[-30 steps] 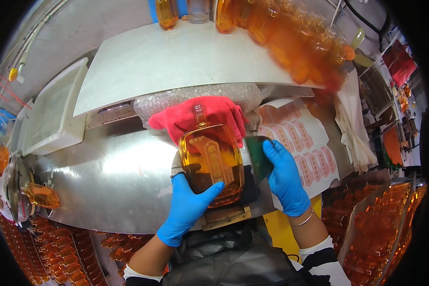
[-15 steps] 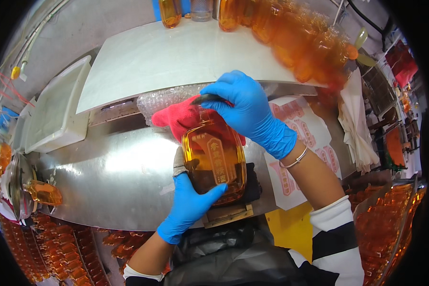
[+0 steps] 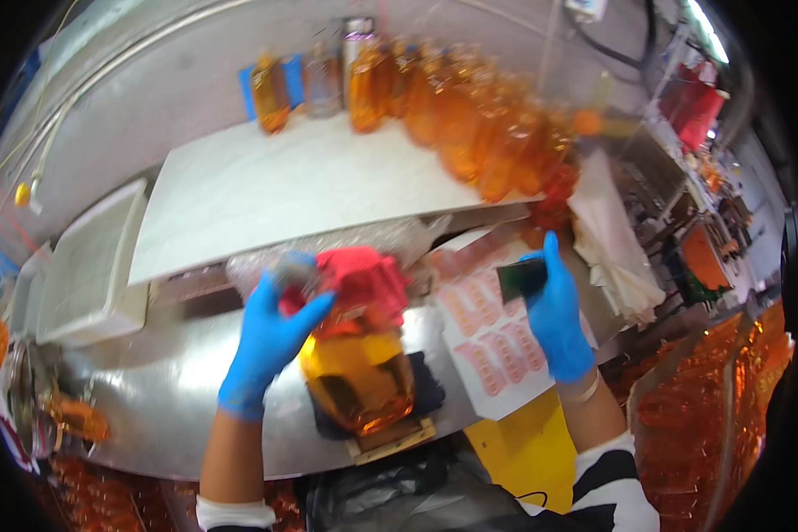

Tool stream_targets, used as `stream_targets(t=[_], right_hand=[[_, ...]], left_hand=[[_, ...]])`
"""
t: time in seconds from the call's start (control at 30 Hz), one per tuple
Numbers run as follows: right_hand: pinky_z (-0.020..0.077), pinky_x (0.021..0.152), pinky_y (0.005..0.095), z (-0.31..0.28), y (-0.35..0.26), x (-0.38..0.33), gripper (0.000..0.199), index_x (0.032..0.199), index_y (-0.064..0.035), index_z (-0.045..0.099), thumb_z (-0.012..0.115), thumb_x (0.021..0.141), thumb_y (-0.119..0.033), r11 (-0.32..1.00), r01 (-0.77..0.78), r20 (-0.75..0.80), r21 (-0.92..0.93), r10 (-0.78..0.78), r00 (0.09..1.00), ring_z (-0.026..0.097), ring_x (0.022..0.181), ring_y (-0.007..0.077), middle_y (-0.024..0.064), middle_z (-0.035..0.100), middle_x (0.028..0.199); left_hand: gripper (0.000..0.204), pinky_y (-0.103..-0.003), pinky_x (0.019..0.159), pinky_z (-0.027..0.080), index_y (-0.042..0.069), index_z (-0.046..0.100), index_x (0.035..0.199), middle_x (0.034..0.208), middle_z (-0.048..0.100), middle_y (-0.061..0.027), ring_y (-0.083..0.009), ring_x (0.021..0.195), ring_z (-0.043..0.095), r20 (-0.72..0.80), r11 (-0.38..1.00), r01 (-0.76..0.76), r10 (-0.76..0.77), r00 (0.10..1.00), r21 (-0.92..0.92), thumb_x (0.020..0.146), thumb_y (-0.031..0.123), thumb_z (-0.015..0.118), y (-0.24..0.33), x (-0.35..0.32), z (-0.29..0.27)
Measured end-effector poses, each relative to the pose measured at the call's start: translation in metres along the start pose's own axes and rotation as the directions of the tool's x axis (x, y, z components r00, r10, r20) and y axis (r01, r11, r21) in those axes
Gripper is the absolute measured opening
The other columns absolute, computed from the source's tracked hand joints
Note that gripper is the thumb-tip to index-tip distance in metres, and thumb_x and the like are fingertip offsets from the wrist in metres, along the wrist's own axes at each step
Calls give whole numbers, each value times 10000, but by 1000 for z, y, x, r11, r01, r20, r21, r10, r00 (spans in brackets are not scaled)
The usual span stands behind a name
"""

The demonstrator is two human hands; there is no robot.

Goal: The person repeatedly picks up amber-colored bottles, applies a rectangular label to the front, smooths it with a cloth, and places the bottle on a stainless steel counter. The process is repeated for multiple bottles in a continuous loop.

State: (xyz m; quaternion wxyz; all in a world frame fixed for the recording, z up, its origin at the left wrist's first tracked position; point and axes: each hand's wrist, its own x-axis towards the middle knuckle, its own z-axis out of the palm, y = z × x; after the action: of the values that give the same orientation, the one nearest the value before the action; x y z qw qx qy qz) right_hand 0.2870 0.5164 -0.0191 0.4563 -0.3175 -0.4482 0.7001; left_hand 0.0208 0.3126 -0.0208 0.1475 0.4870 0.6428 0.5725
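A flat amber glass bottle (image 3: pixel 356 377) lies on a dark pad on a small wooden block (image 3: pixel 395 437) at the steel bench's front. My left hand (image 3: pixel 270 337), in a blue glove, grips the bottle's neck end, which rests on a red cloth (image 3: pixel 363 277). My right hand (image 3: pixel 554 310), also gloved, is off to the right over a sheet of pink labels (image 3: pixel 496 341). It holds a small dark green flat piece (image 3: pixel 521 277) between thumb and fingers.
A row of amber bottles (image 3: pixel 452 115) stands along the back of a white board (image 3: pixel 301 191). A white tray (image 3: pixel 93 266) sits at left, white cloths (image 3: pixel 612 248) at right. Crates of amber bottles (image 3: pixel 718 408) flank the bench. A yellow panel (image 3: pixel 528 443) is below the bench's edge.
My right hand left the bottle's neck and swung right over the label sheet with the dark piece. My left hand moved from the bottle's base up to its neck.
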Motion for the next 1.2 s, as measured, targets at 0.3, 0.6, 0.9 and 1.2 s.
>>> stream_targets(t=[0.3,0.6,0.9,1.2], right_hand=[[460,733,430,33,-116,194,480,956,26,588,548,835,-436,-192,248,312,-950,-650,692,581,840,373,250,590,931],[420,657,313,-34,-128,276,338,844,9,538,551,868,-328,-303,147,252,-942,-342,905,482,682,162,108,527,750],[430,678,230,94,-131,64,79,805,-25,553,613,797,-77,275,650,585,-708,-285,759,510,733,73,13,543,765],[469,738,259,149,-19,34,181,881,-37,639,694,752,-152,827,415,923,-379,373,99,590,797,126,60,636,843]], left_hand=[[160,-303,837,453,38,467,882,958,587,-126,-181,901,572,-589,972,50,-180,788,-230,798,-78,539,59,-86,-75],[170,-275,627,428,33,481,818,733,527,-49,-141,662,497,-860,710,498,328,392,498,795,99,635,-14,-144,-322],[259,-418,807,431,-9,495,1046,1029,555,-118,-286,888,548,-758,128,754,244,605,644,820,108,544,-168,-210,-528],[378,-316,883,426,-52,563,1108,1047,604,-156,-216,975,569,-772,655,541,104,628,528,874,245,578,-60,-119,-347]])
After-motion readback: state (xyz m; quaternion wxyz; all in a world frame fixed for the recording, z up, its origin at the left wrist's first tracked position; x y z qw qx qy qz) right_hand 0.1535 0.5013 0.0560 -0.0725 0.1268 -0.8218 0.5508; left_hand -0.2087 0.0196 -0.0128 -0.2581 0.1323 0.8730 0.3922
